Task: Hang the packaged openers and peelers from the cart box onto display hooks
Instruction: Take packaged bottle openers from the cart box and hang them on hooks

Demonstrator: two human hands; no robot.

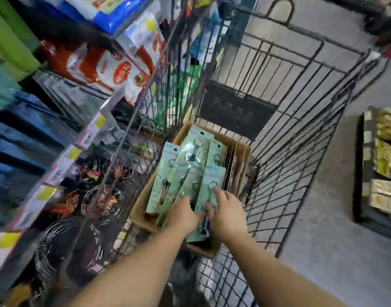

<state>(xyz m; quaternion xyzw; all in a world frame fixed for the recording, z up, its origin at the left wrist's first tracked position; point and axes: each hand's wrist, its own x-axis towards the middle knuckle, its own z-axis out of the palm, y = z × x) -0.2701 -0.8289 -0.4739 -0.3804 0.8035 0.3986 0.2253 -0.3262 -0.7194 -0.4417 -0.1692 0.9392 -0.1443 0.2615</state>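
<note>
Head view, looking down into a black wire cart (pixel 300 134) standing on a grey floor (pixel 345 240) beside store shelving (pixel 64 120). The shelving fills the left side of the frame and carries red-and-white bagged goods (pixel 106 67) on an upper level, with yellow and white price tags (pixel 64 160) along the shelf edges and coils of wire items (pixel 68 247) on the lowest level. A dark plate (pixel 234 109) is fixed to the far end wall of the cart. At the right edge, well apart from the cart, lies a low display of gold-coloured packs (pixel 385 156).

Inside the cart, against its left wall, sits an open cardboard box (pixel 141 204). The box holds overlapping pale green packaged openers and peelers (pixel 190 169), lying flat and fanned, with metal tools visible through the clear fronts; brown card dividers (pixel 236 165) stand along the right side of the box.

Both bare forearms reach in from the lower edge of the frame. The left hand (pixel 183 216) rests palm down on the near packages, fingers curled over them; whether it grips one cannot be told. The right hand (pixel 227 209) lies just beside it, fingers spread and extended on the nearest right-hand package, not closed around anything. Motion blur softens the detail.
</note>
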